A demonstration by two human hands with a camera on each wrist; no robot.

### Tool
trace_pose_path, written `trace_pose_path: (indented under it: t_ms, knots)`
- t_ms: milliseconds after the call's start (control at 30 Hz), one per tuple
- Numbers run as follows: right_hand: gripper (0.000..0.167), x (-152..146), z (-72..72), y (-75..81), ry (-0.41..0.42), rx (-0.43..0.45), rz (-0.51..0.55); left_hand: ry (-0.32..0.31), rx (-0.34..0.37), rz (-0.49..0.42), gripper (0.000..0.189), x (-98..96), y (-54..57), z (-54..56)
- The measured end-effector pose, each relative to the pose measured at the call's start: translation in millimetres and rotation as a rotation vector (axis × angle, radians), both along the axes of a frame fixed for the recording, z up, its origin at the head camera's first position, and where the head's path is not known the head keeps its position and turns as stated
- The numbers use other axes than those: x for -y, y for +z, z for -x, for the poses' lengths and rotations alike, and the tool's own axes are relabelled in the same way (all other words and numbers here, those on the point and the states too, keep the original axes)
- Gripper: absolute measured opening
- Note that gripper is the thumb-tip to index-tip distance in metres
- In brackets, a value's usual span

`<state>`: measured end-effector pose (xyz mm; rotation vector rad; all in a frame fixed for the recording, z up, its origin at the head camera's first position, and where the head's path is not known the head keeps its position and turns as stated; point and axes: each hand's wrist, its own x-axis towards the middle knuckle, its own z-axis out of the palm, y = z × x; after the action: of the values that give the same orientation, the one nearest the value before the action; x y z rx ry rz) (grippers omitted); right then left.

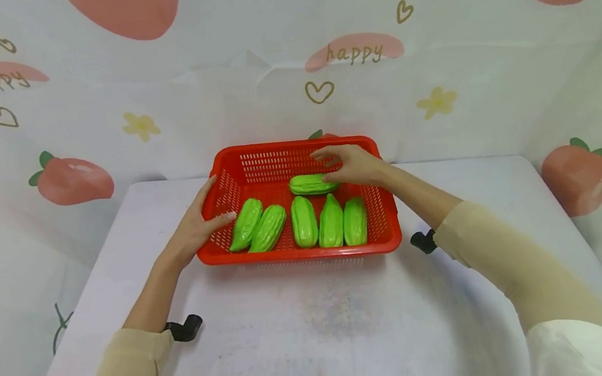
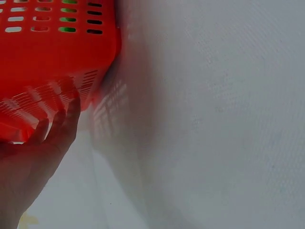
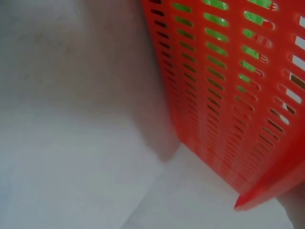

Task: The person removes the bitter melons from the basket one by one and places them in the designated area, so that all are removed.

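Observation:
In the head view a red plastic basket (image 1: 299, 254) holds several green, ridged bitter melons. My left hand (image 1: 191, 229) grips the basket's left rim, thumb over the inner side. Its fingers (image 2: 59, 124) lie along the outer slotted wall in the left wrist view. Over the basket's right part reaches my right hand (image 1: 352, 164), fingers spread from the thumb. Its thumb tip is right at the bitter melon (image 1: 306, 184) lying crosswise at the back. Two slanted bitter melons (image 1: 267, 228) lie at the left; three upright-pointing ones, including a middle one (image 1: 331, 222), line the front right.
The basket stands near the back of a white-covered table (image 1: 277, 345). Behind it hangs a white cloth (image 1: 241, 93) printed with fruit, hearts and flowers. A black wrist fitting (image 1: 184, 328) sits at the left sleeve, another (image 1: 423, 243) at the right.

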<state>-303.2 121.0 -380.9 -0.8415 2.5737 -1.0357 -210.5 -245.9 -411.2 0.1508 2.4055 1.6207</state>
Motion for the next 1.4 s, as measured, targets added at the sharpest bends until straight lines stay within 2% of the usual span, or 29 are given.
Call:
trace_pose_path:
  t_ms: [133, 267, 467, 667, 800, 1033, 1400]
  knots:
    - [0.051, 3, 4.5, -4.0, -0.020, 0.032, 0.010, -0.012, 0.016, -0.011, 0.092, -2.0, 0.7, 1.3]
    - [0.048, 8, 8.1, -8.6, -0.045, 0.113, 0.053, -0.011, 0.021, -0.003, 0.092, -1.3, 0.9, 0.8]
    - [0.049, 24, 10.2, -19.8, -0.019, 0.201, 0.096, 0.005, 0.040, 0.042, 0.092, 8.6, -1.0, -5.1]
    - [0.049, 33, 11.3, -29.6, -0.013, 0.222, 0.039, 0.007, 0.048, 0.031, 0.092, 12.4, -5.8, -9.5]
    - [0.050, 34, 15.6, -29.2, 0.013, 0.210, -0.002, 0.013, 0.039, 0.010, 0.092, 9.7, -5.4, -9.8]
    - [0.055, 32, 18.1, -23.2, 0.074, 0.219, -0.059, 0.012, 0.030, 0.010, 0.091, 7.1, -3.5, -5.6]
    - [0.067, 26, 22.6, -27.6, 0.116, 0.215, -0.173, 0.003, 0.036, 0.006, 0.091, 0.6, -5.3, 2.0]
